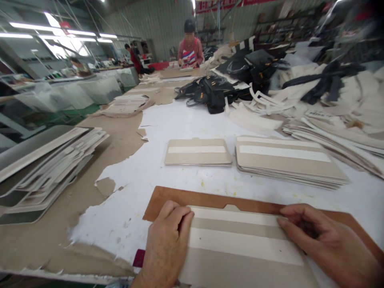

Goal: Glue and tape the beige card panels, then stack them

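A grey cardboard panel with white strips lies on a brown board at the near edge of the table. My left hand presses on the panel's left edge, its fingers curled together against the top left corner. At the panel's top right corner rests my right hand, with its fingers bent and the tips pushing on the white strip. Neither hand lifts the panel; both hold it flat.
Two stacks of similar grey panels lie behind the board on the white table cover. More card stacks sit at the left, and black bags and cream fabric at the right. A person works at the far end.
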A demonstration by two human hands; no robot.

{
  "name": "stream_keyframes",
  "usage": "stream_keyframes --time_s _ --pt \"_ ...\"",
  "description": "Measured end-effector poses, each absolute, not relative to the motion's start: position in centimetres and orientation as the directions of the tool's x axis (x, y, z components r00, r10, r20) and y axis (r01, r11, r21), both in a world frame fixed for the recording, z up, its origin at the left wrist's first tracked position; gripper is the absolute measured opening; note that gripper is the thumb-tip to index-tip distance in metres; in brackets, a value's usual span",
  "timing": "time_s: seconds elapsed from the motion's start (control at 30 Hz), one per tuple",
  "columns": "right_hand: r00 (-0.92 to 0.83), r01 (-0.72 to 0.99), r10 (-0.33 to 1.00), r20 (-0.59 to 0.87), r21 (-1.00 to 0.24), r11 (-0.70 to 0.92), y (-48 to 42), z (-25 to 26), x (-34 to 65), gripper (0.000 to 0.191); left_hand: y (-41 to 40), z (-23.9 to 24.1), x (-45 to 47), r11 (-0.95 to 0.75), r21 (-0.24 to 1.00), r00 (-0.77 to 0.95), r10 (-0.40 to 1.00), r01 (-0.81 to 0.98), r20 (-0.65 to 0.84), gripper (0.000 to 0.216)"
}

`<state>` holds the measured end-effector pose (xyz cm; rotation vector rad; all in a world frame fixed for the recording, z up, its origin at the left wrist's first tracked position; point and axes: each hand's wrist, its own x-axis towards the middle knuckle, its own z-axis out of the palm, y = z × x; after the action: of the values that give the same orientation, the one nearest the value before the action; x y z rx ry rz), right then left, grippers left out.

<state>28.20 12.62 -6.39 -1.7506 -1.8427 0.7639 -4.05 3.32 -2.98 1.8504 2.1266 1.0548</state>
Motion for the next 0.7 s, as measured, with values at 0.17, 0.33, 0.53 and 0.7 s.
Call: stream_keyframes --time_s 0.17,0.33,0.53,0.7 --pt "-0.093 0.717 0.995 -0.022 -0.695 0.052 12.1 -5.0 26.8 0.030 3.3 -3.3 -4.6 -0.001 0.559 -0.243 0.900 0.829 0.361 0.021" --pt "-0.147 0.717 0.988 -0.053 -0.694 0.070 12.2 -3.8 26.2 0.022 3.3 -3.8 -5.3 0.006 0.514 -0.208 0.918 0.858 0.337 0.021" --pt "-0.140 0.719 0.990 0.007 -0.687 0.106 11.8 -2.9 25.4 0.015 3.4 -4.3 -6.1 0.022 0.455 -0.184 0.931 0.890 0.315 0.024" --pt "-0.104 0.721 0.992 0.068 -0.683 0.122 11.3 -3.0 25.0 0.015 3.1 -4.7 -6.6 0.027 0.415 -0.157 0.946 0.909 0.282 0.027"
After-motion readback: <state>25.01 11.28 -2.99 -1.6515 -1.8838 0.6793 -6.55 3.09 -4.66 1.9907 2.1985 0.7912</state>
